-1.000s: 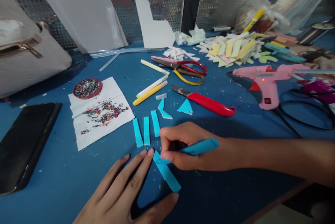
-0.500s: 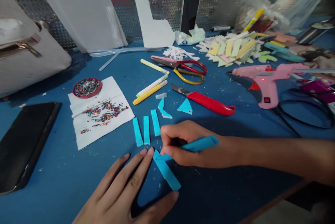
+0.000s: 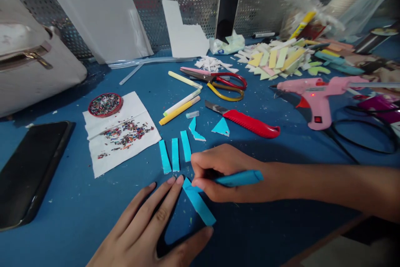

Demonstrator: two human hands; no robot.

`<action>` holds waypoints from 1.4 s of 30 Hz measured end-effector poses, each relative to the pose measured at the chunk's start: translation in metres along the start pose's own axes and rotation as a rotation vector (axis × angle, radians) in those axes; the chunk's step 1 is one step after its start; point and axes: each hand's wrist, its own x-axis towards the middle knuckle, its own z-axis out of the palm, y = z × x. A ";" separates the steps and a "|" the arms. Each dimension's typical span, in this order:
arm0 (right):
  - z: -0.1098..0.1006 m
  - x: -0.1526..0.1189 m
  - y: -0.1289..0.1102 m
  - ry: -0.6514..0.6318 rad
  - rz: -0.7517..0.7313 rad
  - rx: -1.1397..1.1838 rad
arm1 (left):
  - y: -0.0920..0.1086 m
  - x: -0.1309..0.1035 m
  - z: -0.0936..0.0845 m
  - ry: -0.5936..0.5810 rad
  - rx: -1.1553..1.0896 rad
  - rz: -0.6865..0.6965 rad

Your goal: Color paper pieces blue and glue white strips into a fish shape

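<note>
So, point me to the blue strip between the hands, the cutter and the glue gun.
Blue strip (image 3: pixel 201 203): head view, middle of its flat face.
Cutter (image 3: pixel 245 121): head view, red handle.
Glue gun (image 3: pixel 320 92): head view, pink body above the grip.

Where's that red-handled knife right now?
In the head view, the red-handled knife lies right of centre on the blue table, between the scissors and the right hand.

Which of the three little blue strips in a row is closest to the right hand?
The rightmost strip: its lower end is just beside the right hand, while the middle strip and leftmost strip lie farther off.
</note>
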 end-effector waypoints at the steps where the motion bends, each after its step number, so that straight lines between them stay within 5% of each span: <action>1: 0.000 0.000 0.000 -0.007 0.003 0.025 | 0.000 0.000 0.000 -0.001 0.001 0.004; 42: -0.001 -0.001 0.000 -0.042 -0.034 -0.015 | -0.002 0.001 -0.001 -0.032 -0.027 0.009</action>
